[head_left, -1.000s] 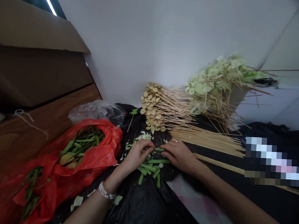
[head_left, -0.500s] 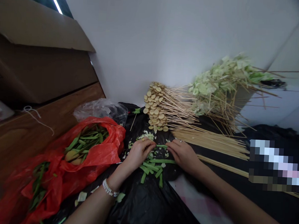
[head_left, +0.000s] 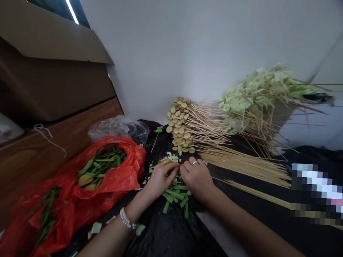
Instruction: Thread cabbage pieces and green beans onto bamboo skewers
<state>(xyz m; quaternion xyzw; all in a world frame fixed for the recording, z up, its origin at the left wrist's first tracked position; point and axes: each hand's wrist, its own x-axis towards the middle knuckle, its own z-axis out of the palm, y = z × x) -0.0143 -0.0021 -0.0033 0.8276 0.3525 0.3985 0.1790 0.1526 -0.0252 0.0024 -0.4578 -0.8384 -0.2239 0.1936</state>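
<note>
My left hand (head_left: 163,176) and my right hand (head_left: 197,179) meet fingertip to fingertip over a black plastic sheet (head_left: 166,235). Both are closed in a pinch. Half a second ago a green vegetable strip showed between them; now the fingers hide it. Just below the hands lies a small heap of cut green strips (head_left: 176,194), partly covered by my right hand. Chopped pale green bits (head_left: 170,158) are scattered behind my fingers.
Skewered round yellowish slices (head_left: 181,125) stand stacked by the wall, with skewered cabbage (head_left: 254,88) to their right. Bare bamboo skewers (head_left: 244,165) lie at right. A red plastic bag (head_left: 123,179) at left holds green trimmings. Behind it are a clear bag (head_left: 118,127) and cardboard box (head_left: 53,84).
My right hand has moved left and turned over, so its knuckles face up and its fingertips touch my left hand's. The strip between them has gone out of sight. The view has shifted slightly.
</note>
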